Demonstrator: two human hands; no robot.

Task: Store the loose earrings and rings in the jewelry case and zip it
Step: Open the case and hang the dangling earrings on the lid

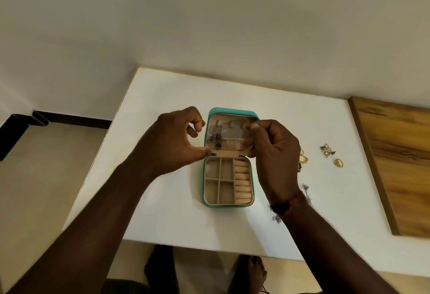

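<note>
Head view showed the case (204, 184) open on the table (162, 98), its lid (232, 128) tipped back with dark earrings (215, 139) hanging inside. My right hand (272, 149) pinched the lid's right edge between thumb and fingers. My left hand (172, 140) sat at the lid's left edge, thumb at the hinge corner, fingers curled; I couldn't tell whether they gripped. Loose studs (327, 150) and a ring (339, 162) lay to the right.
</note>
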